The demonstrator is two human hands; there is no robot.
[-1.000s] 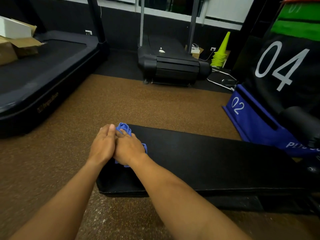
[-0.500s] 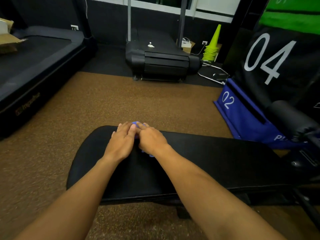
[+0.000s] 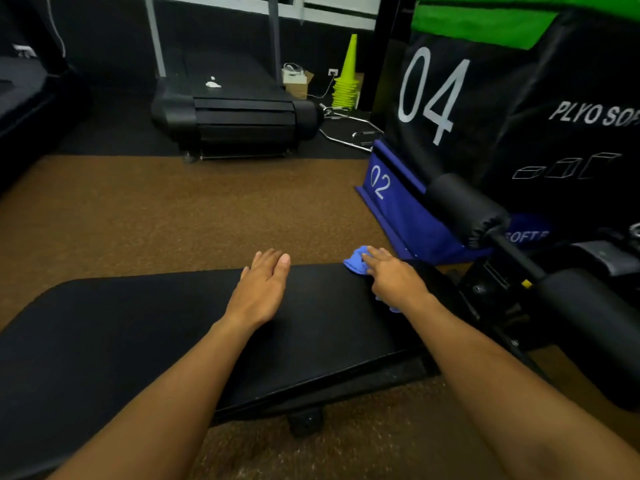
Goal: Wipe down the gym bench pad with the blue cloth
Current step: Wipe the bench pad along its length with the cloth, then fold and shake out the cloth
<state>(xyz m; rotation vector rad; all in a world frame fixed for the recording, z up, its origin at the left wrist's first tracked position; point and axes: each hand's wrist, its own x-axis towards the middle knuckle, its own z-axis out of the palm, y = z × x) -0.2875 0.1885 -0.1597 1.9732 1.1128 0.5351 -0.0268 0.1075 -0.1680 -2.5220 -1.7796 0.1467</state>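
The black bench pad (image 3: 145,327) runs across the lower half of the view. My right hand (image 3: 394,280) presses the crumpled blue cloth (image 3: 356,263) flat against the pad's far right end; most of the cloth is hidden under the palm, and a small bit shows below the wrist. My left hand (image 3: 263,289) lies flat on the pad near its far edge, fingers together, holding nothing, well apart from the right hand.
Black roller pads (image 3: 464,209) and the bench frame stand at the right. Behind them are a blue plyo box marked 02 (image 3: 398,206) and a black one marked 04 (image 3: 450,98). A treadmill (image 3: 235,116) and yellow cones (image 3: 346,81) sit at the back on the floor.
My right hand has slid the cloth rightward along the pad to its right end. The two hands, side by side earlier, have parted; the left hand stays mid-pad.
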